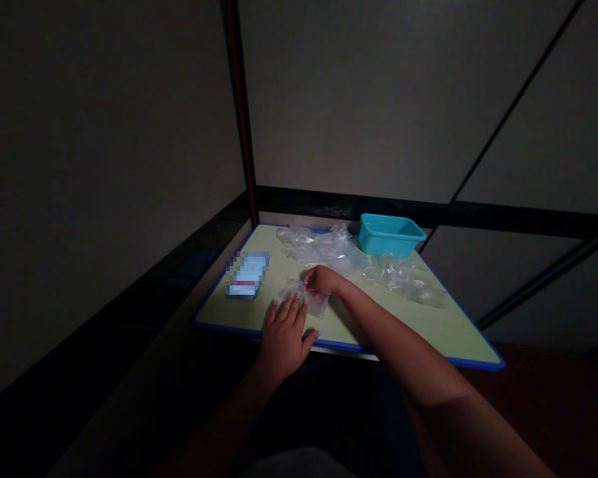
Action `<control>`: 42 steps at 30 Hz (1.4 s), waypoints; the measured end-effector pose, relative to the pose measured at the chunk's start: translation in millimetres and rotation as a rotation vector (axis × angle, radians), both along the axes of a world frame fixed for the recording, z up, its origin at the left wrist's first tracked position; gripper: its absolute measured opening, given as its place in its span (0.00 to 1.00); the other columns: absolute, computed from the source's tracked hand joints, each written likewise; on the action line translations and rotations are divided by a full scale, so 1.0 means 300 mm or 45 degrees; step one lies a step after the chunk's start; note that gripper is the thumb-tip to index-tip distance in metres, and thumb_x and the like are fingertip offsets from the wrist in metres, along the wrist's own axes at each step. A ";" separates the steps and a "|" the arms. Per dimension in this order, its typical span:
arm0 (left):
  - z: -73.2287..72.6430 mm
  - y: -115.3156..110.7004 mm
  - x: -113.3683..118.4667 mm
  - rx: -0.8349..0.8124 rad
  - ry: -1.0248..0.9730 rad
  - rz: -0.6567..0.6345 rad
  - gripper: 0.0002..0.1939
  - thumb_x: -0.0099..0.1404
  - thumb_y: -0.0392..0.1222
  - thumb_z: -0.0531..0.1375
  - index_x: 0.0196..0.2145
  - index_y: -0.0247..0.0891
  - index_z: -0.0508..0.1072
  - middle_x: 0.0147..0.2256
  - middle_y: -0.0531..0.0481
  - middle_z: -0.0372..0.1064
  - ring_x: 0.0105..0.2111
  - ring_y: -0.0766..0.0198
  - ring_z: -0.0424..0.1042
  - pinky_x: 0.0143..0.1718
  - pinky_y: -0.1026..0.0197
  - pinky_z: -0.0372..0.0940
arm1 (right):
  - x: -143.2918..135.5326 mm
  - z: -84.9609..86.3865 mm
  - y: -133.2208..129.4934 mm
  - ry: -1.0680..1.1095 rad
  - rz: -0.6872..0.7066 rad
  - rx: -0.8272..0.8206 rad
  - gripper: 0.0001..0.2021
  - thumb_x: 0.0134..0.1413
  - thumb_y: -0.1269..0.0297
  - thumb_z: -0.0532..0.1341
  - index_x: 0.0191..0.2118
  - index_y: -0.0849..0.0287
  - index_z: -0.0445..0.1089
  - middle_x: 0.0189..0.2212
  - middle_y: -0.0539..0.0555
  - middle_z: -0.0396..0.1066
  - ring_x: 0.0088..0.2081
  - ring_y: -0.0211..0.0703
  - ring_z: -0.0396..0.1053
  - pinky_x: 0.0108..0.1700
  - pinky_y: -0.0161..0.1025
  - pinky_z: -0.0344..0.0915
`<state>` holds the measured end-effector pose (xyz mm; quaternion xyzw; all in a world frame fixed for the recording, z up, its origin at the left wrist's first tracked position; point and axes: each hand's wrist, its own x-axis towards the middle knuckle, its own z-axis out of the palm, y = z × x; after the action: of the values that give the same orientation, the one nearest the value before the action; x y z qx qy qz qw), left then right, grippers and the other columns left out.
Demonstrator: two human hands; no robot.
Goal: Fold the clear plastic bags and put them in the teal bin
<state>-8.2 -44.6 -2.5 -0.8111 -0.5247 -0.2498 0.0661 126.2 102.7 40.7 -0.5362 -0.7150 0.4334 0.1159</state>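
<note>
A small clear plastic bag (319,308) lies flat near the front edge of the table. My left hand (285,336) rests palm down with its fingers stretched out, the fingertips pressing on the bag's near left side. Reaching across from the right, my right hand (319,280) has its fingers curled and pinched at the bag's upper part. Small reddish bits show close to those fingertips, too small to name. The right hand hides some of the bag.
A phone (249,273), blurred out, lies at the left of the pale yellow, blue-edged table (443,335). Crumpled clear plastic (323,249) spreads at the back, with more plastic (406,282) at the right. A turquoise bin (389,238) stands at the back right, near the wall.
</note>
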 end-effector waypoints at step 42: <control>0.048 0.175 -0.046 -0.439 0.248 0.059 0.42 0.63 0.67 0.43 0.64 0.34 0.50 0.66 0.42 0.40 0.66 0.53 0.40 0.62 0.44 0.38 | 0.038 0.066 -0.079 -0.330 0.017 0.472 0.15 0.52 0.61 0.63 0.44 0.64 0.70 0.29 0.54 0.76 0.29 0.40 0.72 0.31 0.32 0.63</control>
<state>-22.0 7.9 11.8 -0.8185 -0.5693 -0.0750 -0.0177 137.7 78.9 60.3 -0.5521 -0.7949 0.2228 0.1169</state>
